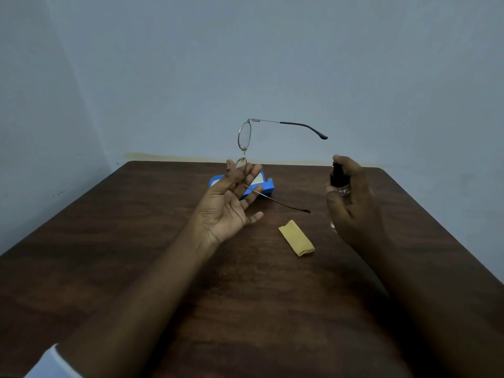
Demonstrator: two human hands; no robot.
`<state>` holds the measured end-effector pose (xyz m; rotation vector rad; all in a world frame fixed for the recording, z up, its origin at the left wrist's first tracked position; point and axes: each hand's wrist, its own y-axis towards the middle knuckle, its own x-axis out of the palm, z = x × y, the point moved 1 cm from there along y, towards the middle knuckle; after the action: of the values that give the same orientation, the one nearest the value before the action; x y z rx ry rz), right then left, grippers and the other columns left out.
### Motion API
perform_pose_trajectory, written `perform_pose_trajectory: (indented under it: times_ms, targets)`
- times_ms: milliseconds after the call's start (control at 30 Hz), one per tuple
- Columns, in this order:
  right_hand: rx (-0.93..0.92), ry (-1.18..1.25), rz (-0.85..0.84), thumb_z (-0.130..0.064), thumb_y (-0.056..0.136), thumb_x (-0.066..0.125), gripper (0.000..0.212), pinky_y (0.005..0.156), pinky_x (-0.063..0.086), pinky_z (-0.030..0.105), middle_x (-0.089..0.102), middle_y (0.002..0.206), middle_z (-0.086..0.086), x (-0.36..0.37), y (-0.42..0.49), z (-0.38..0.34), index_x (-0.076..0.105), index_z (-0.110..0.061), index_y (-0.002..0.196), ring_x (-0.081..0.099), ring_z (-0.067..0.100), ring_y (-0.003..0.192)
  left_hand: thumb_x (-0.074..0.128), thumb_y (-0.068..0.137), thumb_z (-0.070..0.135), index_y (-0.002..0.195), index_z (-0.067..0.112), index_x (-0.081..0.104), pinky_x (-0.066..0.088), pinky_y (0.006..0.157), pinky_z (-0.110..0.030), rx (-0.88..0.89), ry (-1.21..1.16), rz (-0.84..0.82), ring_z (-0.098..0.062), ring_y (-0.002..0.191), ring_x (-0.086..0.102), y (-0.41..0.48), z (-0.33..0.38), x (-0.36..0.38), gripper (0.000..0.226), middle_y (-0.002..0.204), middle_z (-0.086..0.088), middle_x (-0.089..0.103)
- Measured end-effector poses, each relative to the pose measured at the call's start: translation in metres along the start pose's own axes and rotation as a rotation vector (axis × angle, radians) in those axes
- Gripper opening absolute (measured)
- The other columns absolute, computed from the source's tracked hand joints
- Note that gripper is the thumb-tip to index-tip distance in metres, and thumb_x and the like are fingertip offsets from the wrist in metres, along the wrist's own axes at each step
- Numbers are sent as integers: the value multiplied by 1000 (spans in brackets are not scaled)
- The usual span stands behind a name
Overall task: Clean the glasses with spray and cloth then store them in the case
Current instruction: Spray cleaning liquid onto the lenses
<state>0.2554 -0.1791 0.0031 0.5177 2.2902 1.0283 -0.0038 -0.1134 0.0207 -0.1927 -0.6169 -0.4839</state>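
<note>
On a dark wooden table [136,255], a folded yellow cloth [297,238] lies untouched between a person's forearms as the spraying step gets under way. The right hand [354,203] grips a small spray bottle [338,180], one finger atop its black nozzle, which faces the glasses [244,136]. The left hand [229,203] pinches these by the lower lens rim, holding them aloft with temples unfolded, in front of the blue case [268,186]. The next move likely calls for pressing the nozzle at each lens, then wiping with the cloth.
</note>
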Motion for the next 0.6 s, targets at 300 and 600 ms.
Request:
perform_pose_trajectory:
  times_ms: [300,600]
  targets:
    - [-411,-204,-157,-25,102,59,54,79,55,37,65,110,3,20,-5,-14,43,-22,153,65,20,93,73,78,64,91,21,87,36,118,-62,-199,-3,-72,-18,132,63,1,-24,16,47,131,4,77]
    - [-445,-246,-206,-24,101,53,49,62,57,43,68,102,12,35,-14,-20,45,-20,149,67,31,82,86,66,53,88,15,82,41,116,-60,-289,5,35,-21,102,75,-2,-39,26,44,104,-2,80]
